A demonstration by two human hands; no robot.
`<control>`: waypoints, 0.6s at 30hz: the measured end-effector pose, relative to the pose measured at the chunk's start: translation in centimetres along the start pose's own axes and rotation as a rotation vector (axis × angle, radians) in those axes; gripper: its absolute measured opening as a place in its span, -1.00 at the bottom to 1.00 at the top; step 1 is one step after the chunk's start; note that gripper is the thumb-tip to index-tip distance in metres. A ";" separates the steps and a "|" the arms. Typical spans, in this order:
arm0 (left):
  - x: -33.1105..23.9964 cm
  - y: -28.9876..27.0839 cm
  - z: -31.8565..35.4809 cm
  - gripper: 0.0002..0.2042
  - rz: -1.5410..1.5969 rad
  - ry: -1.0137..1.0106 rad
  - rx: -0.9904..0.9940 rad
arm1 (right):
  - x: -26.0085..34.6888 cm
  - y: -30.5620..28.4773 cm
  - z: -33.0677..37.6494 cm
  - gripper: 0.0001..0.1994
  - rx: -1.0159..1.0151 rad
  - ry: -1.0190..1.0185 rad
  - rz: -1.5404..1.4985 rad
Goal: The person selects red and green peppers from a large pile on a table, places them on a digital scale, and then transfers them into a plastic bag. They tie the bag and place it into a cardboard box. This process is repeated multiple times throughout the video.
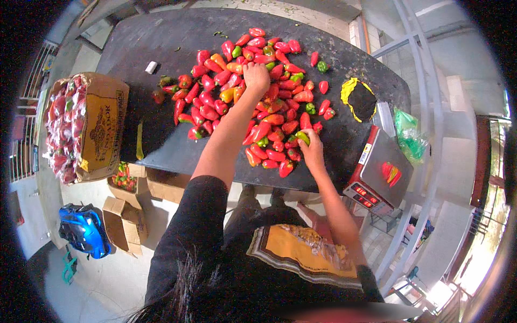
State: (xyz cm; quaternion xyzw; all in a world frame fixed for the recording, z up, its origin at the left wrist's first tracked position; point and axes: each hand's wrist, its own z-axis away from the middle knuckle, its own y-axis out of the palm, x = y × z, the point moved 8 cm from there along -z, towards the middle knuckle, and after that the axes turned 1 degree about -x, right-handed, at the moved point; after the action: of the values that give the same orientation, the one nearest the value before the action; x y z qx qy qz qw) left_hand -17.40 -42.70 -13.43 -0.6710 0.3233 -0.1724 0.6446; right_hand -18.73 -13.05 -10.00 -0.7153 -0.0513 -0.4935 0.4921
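Note:
A heap of red peppers [274,107], with some orange, yellow and green ones among them, is spread over the dark table [172,37]. My left hand [256,77] reaches into the far part of the heap. Its fingers curl down between an orange pepper [235,68] and several red ones, and whatever they grip is hidden. At the near right edge of the heap, my right hand [312,148] has its thumb and fingers closed on a yellow-green pepper [303,138].
A digital scale [379,183] with a pack of peppers on its plate stands right, beside green plastic bags [409,134] and a yellow-edged black item [360,100]. On the left is a carton [105,129] of bagged peppers; other cartons [124,223] and a blue bag [86,231] lie below.

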 end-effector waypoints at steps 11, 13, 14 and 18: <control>1.0 1.3 -0.1 -0.70 0.239 -0.047 -0.051 | 0.2 -1.0 1.4 -0.58 0.069 0.058 0.119; 0.7 -1.3 1.7 -0.68 0.464 -0.004 -0.190 | -0.6 -1.9 1.1 -0.63 0.013 0.082 -0.041; 0.3 -2.9 2.8 -0.67 0.579 0.024 -0.254 | -1.0 -2.3 0.8 -0.66 -0.023 0.096 -0.122; -5.0 -7.7 9.9 -0.67 0.834 0.261 -0.174 | 2.3 -4.2 -1.1 -0.62 -0.138 0.153 -0.517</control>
State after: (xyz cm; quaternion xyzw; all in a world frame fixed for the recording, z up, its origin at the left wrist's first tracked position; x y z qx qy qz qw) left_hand -13.01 -32.24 -6.08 -0.5075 0.6582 0.0466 0.5541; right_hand -20.62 -12.70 -5.47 -0.6707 -0.1611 -0.6578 0.3023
